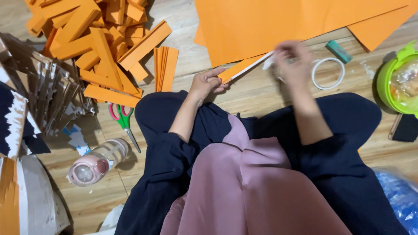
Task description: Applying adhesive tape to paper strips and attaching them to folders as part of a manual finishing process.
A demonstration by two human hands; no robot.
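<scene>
My left hand (208, 83) pins an orange paper strip (244, 68) to the floor (261, 93), fingers loosely curled; my right hand (292, 61) is blurred, grip unclear, near a tape ring (328, 73).

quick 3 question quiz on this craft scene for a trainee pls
1. True or false: the scissors lie on the floor by the person's left knee.
2. What does the left hand press down?
3. The tape ring lies: A) under the bottle B) beside the right hand C) on the strip pile

Key: 1 true; 2 one end of an orange paper strip; 3 B
</scene>
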